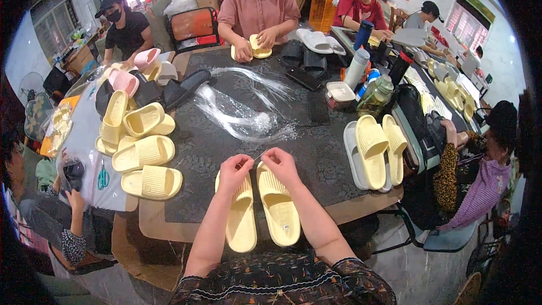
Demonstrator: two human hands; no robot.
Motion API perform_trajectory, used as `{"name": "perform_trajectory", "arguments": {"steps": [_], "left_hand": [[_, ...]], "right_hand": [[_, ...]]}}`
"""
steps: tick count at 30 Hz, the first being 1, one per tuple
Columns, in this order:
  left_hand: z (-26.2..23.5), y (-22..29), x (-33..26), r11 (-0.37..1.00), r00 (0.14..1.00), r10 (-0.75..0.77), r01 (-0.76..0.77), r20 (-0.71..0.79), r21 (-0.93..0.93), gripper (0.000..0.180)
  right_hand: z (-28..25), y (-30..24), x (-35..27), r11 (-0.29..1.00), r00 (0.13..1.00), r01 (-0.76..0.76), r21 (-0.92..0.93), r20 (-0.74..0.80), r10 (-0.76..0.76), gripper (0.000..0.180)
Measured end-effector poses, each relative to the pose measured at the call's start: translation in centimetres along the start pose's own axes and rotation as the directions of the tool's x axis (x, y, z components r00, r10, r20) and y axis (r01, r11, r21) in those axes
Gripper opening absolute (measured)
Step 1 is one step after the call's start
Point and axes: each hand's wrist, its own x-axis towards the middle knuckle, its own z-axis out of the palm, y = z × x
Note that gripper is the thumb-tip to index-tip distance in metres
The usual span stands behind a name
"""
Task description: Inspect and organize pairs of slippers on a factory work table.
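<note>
A pair of pale yellow slides lies at the table's near edge, toes away from me: the left slide [241, 223] and the right slide [280, 214]. Above their straps my left hand [236, 173] and my right hand [280, 166] are close together, fingertips pinched. A thin strand seems to run between them; its ends are hidden by my fingers. Just beyond lies a loose bundle of clear plastic strands [237, 120], fanned out on the dark mat [195, 183]. The right slide has a small white label on its insole.
Several yellow slides [151, 182] are piled at the left, near green-handled scissors [103, 176]. At the right stand more yellow slides [372, 144], a glass jar [377, 93] and bottles [357, 68]. Across the table, a person [259, 11] handles yellow slides; other people sit around.
</note>
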Motion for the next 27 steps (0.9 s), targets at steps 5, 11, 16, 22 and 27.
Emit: {"name": "perform_trajectory", "arguments": {"steps": [5,11,16,22,27], "left_hand": [[0.0,-0.5,-0.3,0.999,0.999,-0.032,0.032,-0.007,-0.019,0.014],[-0.1,-1.4,0.8,0.997,1.0,-0.03,0.029,-0.007,-0.067,0.015],[-0.2,1.5,0.8,0.999,1.0,-0.024,0.024,-0.008,-0.037,0.014],[-0.2,-2.6,-0.6,0.996,0.996,-0.089,0.088,0.026,0.023,0.014],[-0.1,0.3,-0.5,1.0,1.0,0.012,-0.012,0.007,-0.019,0.015]], "right_hand": [[0.3,-0.7,-0.4,0.982,0.988,0.061,-0.178,0.149,-0.034,0.012],[0.3,0.2,0.9,0.997,0.996,-0.012,-0.075,0.092,0.018,0.012],[-0.1,-0.5,1.4,0.996,0.999,0.032,-0.084,0.041,-0.029,0.009],[0.4,-0.9,-0.9,0.966,0.971,0.067,-0.25,0.24,-0.005,0.013],[-0.3,0.5,0.1,0.997,1.0,-0.002,-0.074,0.0,0.002,0.017]]}}
